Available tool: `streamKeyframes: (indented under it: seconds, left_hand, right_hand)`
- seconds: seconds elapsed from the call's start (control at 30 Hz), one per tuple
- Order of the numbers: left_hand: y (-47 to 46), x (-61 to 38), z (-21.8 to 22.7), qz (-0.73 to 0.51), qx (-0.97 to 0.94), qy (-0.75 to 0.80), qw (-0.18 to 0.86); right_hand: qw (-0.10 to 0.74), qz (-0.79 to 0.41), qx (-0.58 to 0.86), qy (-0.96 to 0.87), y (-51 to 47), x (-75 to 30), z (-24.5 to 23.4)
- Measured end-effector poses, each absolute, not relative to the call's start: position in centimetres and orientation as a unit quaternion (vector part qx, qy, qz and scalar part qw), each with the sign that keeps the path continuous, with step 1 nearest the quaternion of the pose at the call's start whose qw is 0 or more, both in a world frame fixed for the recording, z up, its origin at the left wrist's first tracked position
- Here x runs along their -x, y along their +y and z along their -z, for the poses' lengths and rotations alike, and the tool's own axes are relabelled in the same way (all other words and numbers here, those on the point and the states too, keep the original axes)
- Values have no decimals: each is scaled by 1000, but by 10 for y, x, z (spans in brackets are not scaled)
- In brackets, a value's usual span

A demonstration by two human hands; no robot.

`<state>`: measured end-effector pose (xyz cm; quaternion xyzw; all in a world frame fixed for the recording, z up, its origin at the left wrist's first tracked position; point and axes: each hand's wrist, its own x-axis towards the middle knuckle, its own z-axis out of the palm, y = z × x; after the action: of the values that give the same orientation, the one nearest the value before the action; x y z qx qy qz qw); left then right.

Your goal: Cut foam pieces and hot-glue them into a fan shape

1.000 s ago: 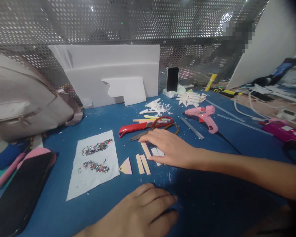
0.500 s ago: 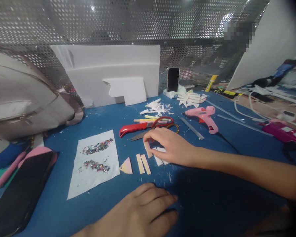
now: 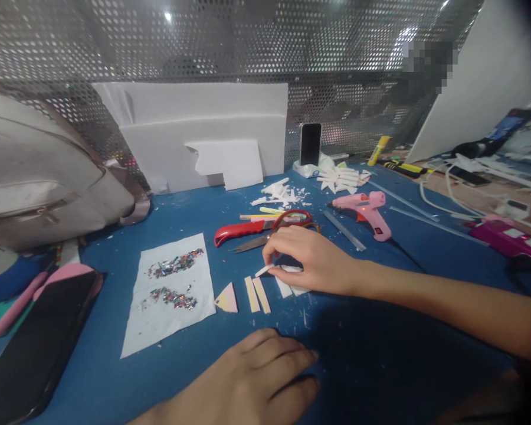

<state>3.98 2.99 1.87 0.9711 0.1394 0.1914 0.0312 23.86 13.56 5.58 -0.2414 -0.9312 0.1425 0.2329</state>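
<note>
My right hand (image 3: 312, 260) pinches a small foam strip (image 3: 264, 270) between thumb and fingertips, its narrow white edge towards me. Under the palm lie white strips (image 3: 284, 288), partly hidden by the hand. To the left of them, two pale yellow and pink strips (image 3: 257, 294) lie side by side, next to a pink and yellow triangular piece (image 3: 227, 298). My left hand (image 3: 252, 378) rests palm down on the blue tabletop, fingers loosely bent and apart, holding nothing. Just behind my right hand are scissors (image 3: 252, 242) and a red-handled cutter (image 3: 239, 231).
A white sheet (image 3: 137, 319) with glittery bits lies left. A pink glue gun (image 3: 366, 208) and a clear glue stick (image 3: 345, 230) lie right. White scraps (image 3: 279, 192), a standing phone (image 3: 310, 144) and white boards (image 3: 168, 147) are at the back; a backpack (image 3: 39, 177) stands left.
The strip in my right hand has turned from its yellowish face to its white edge and tilted flatter. The hand has shifted slightly right. My left hand stays put.
</note>
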Motion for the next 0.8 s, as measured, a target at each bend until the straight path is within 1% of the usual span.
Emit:
streamKeyframes:
  seconds: [0.17,0.47,0.57,0.8]
  left_hand:
    - [28,-39,-16,-197,-969,144,26]
    - [30,-38,-15,-195,-971,136,24]
    - [30,-39,-15,-200,-970,137,18]
    - [28,-38,-17,-190,-972,135,27]
  right_hand:
    - [182,-92,191,-960,136,-242,-61]
    - [155,58,151,-975,132,-244,-65]
    - [127,58,139,-980,130,-244,-67]
    - [58,-2,128,-990,130,-243,-67]
